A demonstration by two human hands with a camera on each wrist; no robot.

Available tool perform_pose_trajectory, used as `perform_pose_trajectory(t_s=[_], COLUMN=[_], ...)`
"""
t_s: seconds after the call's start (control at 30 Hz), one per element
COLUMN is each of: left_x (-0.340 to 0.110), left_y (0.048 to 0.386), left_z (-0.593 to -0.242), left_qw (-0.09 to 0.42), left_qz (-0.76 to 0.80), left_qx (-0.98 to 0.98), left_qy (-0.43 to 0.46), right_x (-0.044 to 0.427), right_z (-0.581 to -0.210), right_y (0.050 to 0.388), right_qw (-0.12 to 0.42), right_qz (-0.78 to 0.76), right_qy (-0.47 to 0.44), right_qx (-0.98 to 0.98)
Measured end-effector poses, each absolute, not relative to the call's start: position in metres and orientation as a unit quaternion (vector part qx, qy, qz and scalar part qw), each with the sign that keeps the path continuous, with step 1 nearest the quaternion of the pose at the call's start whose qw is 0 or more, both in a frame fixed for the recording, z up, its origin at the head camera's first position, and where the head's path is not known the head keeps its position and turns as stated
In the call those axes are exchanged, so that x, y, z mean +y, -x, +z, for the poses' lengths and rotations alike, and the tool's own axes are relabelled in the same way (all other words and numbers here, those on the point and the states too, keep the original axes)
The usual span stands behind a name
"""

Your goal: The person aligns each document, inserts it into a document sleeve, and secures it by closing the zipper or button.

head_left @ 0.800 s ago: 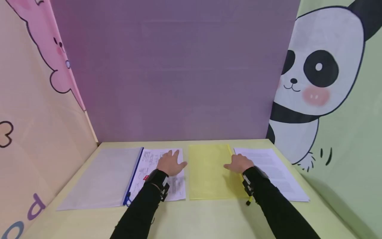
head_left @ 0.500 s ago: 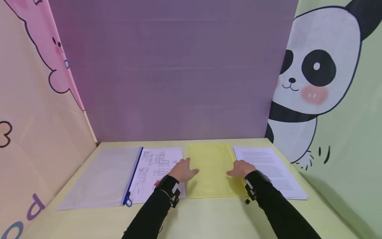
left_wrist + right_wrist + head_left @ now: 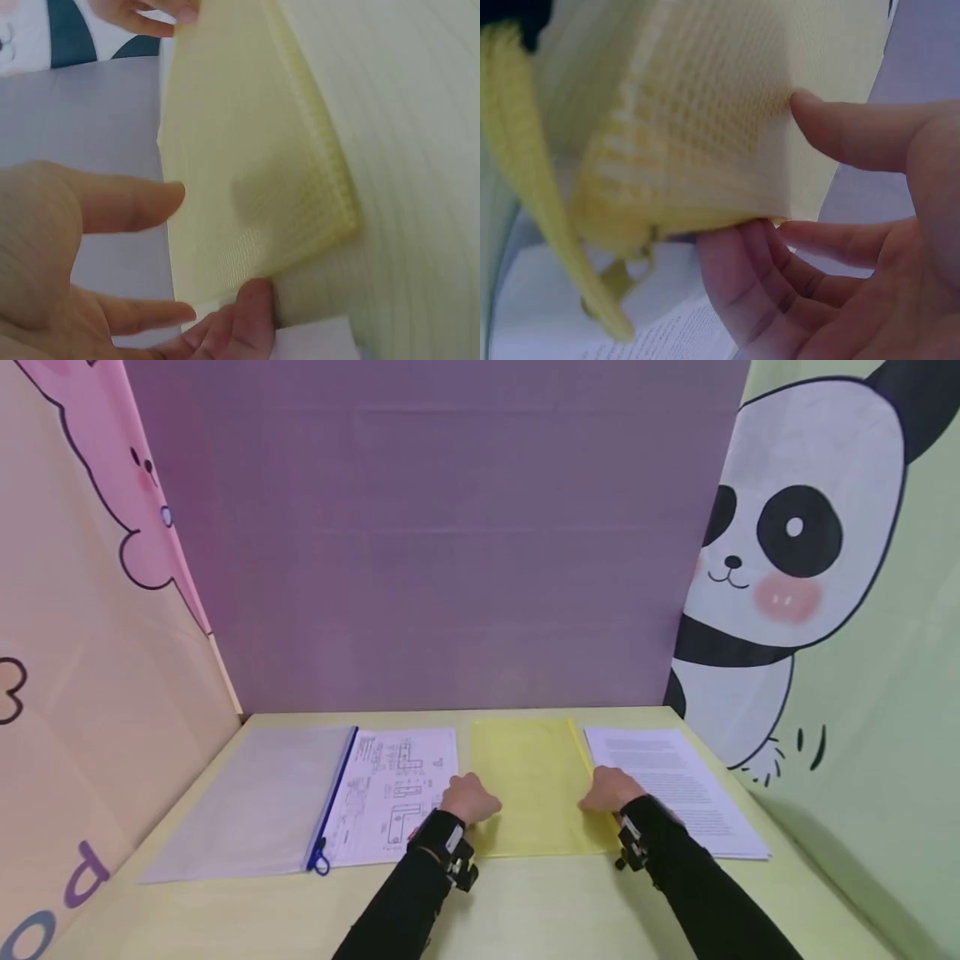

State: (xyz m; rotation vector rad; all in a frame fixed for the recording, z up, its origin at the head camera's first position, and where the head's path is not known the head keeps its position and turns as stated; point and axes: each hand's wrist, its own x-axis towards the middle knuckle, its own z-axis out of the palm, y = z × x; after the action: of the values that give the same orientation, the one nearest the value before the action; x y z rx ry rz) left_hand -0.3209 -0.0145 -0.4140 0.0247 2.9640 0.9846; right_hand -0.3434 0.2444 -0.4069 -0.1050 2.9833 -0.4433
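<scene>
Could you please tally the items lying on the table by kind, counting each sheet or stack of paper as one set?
Folders: 2 (whitish folder with a blue edge, yellow folder)
Paper sets: 2 (paper with line drawings, paper with printed text)
Total: 4

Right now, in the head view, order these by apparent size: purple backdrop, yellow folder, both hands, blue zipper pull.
Purple backdrop
Yellow folder
Left hand and right hand: too alike to rank
Blue zipper pull
</scene>
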Motion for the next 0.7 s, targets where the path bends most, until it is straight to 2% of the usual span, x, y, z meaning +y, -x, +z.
perform_pose_trajectory(t_s=[0.2, 0.37, 0.5, 0.7], left_x=[-0.022, -0.026, -0.03, -0.045], left_y=[0.324, 0.321, 0.321, 0.329], left_z=[-0.42, -0.418, -0.415, -0.411], left_qw=[0.055, 0.084, 0.087, 0.078], left_qz=[0.421, 0.474, 0.484, 0.494], left_qx=[0.905, 0.876, 0.87, 0.865], left_qy=[0.012, -0.009, -0.024, -0.032], right_x=[0.247, 0.248, 0.243, 0.228], right_z=[-0.408, -0.408, -0.407, -0.405], right_y=[0.346, 0.345, 0.342, 0.336], right_qw=[0.039, 0.014, 0.019, 0.041], right_qz=[-0.153, -0.154, -0.172, -0.297], right_qy=[0.028, 0.016, 0.015, 0.013], right_qx=[0.987, 0.988, 0.985, 0.954])
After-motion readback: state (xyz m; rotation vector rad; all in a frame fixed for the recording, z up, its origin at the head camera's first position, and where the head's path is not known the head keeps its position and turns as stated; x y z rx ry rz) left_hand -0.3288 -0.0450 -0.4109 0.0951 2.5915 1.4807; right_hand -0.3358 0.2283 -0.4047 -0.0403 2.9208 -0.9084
